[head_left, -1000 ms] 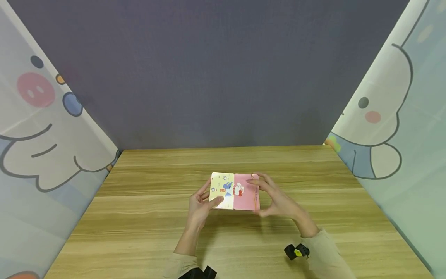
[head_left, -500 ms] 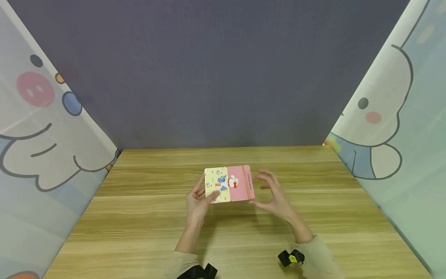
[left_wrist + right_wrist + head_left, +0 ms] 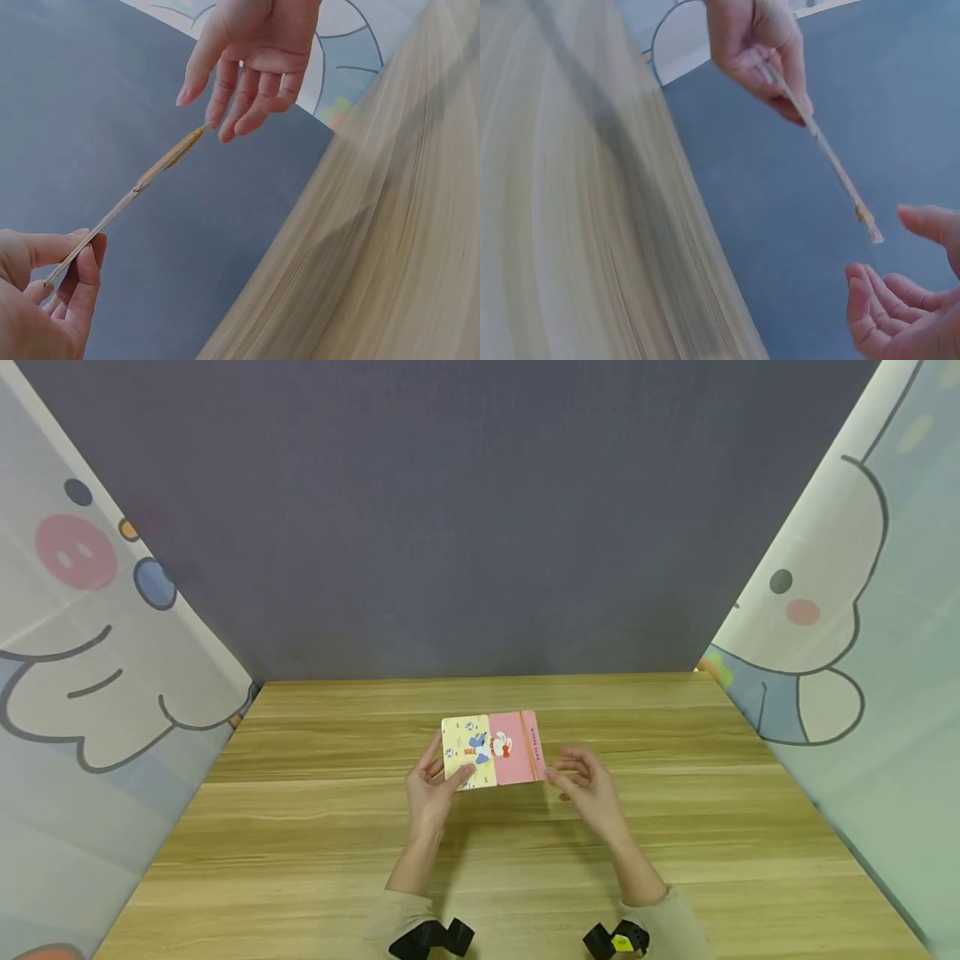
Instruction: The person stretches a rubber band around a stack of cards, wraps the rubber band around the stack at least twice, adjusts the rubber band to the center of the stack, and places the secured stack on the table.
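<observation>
A thin, small notebook [image 3: 513,764] lies spread flat in the air, its left panel yellow and its right panel pink, both with cartoon animals. Near the pink panel's outer edge runs an orange elastic band [image 3: 528,745]. My left hand [image 3: 426,802] pinches the yellow end, thumb on top and fingers underneath. Seen edge-on in the left wrist view, the notebook [image 3: 116,208] slants up toward my right hand [image 3: 597,800]. That hand has loosely bent fingers beside the pink end; in the right wrist view, a gap separates its thumb [image 3: 930,223] from the notebook's tip [image 3: 876,234].
Below the hands spreads a wood-grain table [image 3: 300,843]. A dark grey panel [image 3: 480,527] rises at its back edge. Curtains with cartoon prints flank it, one on the left [image 3: 82,677] and one on the right [image 3: 862,777].
The right hand has come off the pink end and drawn its fingers in beside it. The left hand has carried the notebook slightly left and up, tilting its pink end upward.
</observation>
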Demonstrator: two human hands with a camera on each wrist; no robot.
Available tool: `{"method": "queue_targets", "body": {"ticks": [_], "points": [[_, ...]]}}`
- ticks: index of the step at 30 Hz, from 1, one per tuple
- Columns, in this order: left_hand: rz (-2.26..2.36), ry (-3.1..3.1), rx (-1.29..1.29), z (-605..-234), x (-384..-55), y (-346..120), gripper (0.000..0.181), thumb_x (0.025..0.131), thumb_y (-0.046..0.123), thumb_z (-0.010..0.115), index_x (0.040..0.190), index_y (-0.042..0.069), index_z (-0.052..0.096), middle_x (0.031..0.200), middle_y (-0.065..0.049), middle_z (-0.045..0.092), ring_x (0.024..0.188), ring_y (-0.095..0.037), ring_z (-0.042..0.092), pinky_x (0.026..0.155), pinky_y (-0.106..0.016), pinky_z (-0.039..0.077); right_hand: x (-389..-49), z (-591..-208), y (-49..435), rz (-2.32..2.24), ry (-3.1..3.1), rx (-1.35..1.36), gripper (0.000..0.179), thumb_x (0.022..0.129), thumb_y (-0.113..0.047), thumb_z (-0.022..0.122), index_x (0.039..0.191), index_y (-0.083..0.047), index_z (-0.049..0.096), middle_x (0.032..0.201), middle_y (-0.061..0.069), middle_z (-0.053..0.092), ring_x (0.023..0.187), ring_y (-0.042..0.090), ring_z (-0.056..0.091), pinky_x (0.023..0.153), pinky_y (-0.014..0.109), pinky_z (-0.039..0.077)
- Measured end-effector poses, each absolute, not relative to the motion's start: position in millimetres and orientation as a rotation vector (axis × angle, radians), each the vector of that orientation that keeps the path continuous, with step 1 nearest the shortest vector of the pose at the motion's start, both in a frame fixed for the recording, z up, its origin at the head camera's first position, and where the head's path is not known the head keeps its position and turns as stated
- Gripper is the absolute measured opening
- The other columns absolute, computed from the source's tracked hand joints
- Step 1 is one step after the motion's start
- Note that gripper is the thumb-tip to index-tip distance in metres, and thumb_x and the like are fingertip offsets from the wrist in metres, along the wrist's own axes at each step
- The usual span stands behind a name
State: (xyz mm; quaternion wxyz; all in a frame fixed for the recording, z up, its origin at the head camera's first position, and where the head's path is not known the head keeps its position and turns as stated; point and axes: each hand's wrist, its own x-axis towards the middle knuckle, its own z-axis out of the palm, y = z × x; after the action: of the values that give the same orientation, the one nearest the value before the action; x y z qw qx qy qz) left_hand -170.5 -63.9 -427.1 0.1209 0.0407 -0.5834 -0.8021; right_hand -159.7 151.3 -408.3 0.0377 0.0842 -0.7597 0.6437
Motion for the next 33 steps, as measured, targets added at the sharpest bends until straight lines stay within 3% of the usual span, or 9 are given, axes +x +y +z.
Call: {"method": "queue_targets", "body": {"ticks": [4, 8, 14, 16, 22, 28, 33], "points": [[-2.329, -1.729, 0.099, -429, -173, -62, 0.069, 0.071, -0.009, 0.068, 0.132, 0.009, 0.042, 0.099, -0.024, 0.06, 0.077, -0.023, 0.064, 0.068, -0.03, 0.055, -169, -431, 155, 2.096, -2.321, 0.161, 0.042, 0.086, -0.016, 0.059, 0.118, 0.006, 0.044, 0.098, 0.021, 0.059, 0.078, 0.024, 0.06, 0.063, 0.036, 0.054], [-2.341, -1.735, 0.099, -429, -173, -61, 0.069, 0.071, -0.009, 0.068, 0.132, 0.009, 0.042, 0.099, -0.025, 0.06, 0.077, -0.024, 0.064, 0.068, -0.029, 0.055, -184, -466, 163, 2.239, -2.239, 0.254, 0.038, 0.088, -0.022, 0.056, 0.115, 0.005, 0.049, 0.097, 0.018, 0.061, 0.078, 0.022, 0.06, 0.061, 0.035, 0.055], [-2.35, -1.736, 0.116, -428, -173, -58, 0.068, 0.072, -0.008, 0.067, 0.132, 0.009, 0.042, 0.099, -0.024, 0.06, 0.078, -0.024, 0.064, 0.068, -0.028, 0.055, -173, -444, 151, 2.368, -2.227, 0.084, 0.035, 0.09, -0.019, 0.053, 0.109, 0.01, 0.052, 0.094, 0.022, 0.059, 0.077, 0.022, 0.059, 0.063, 0.032, 0.055], [-2.351, -1.733, 0.127, -427, -174, -57, 0.068, 0.072, -0.008, 0.068, 0.132, 0.009, 0.041, 0.099, -0.024, 0.06, 0.077, -0.023, 0.064, 0.068, -0.027, 0.055, -176, -452, 153, 2.402, -2.18, 0.168, 0.032, 0.09, -0.018, 0.052, 0.108, 0.008, 0.053, 0.091, 0.015, 0.061, 0.076, 0.019, 0.059, 0.062, 0.028, 0.055], [-2.35, -1.742, 0.148, -427, -174, -57, 0.068, 0.072, -0.007, 0.068, 0.133, 0.009, 0.04, 0.099, -0.024, 0.059, 0.076, -0.021, 0.064, 0.067, -0.026, 0.055, -203, -508, 161, 2.481, -2.062, 0.177, 0.036, 0.086, -0.027, 0.058, 0.103, 0.004, 0.058, 0.088, 0.013, 0.064, 0.073, 0.019, 0.062, 0.061, 0.029, 0.056], [-2.346, -1.721, 0.161, -428, -176, -55, 0.068, 0.072, -0.009, 0.067, 0.132, 0.007, 0.04, 0.099, -0.024, 0.059, 0.075, -0.021, 0.064, 0.067, -0.027, 0.055, -194, -492, 149, 2.528, -2.011, 0.088, 0.028, 0.085, -0.025, 0.061, 0.093, 0.002, 0.063, 0.081, 0.009, 0.066, 0.067, 0.015, 0.063, 0.064, 0.028, 0.056], [-2.337, -1.698, 0.191, -428, -177, -54, 0.069, 0.07, -0.011, 0.068, 0.131, 0.007, 0.042, 0.096, -0.024, 0.06, 0.072, -0.019, 0.064, 0.065, -0.028, 0.055, -173, -451, 130, 2.552, -1.957, -0.067, 0.034, 0.083, -0.022, 0.063, 0.091, 0.011, 0.061, 0.073, 0.01, 0.066, 0.059, 0.013, 0.062, 0.059, 0.026, 0.056]]}}
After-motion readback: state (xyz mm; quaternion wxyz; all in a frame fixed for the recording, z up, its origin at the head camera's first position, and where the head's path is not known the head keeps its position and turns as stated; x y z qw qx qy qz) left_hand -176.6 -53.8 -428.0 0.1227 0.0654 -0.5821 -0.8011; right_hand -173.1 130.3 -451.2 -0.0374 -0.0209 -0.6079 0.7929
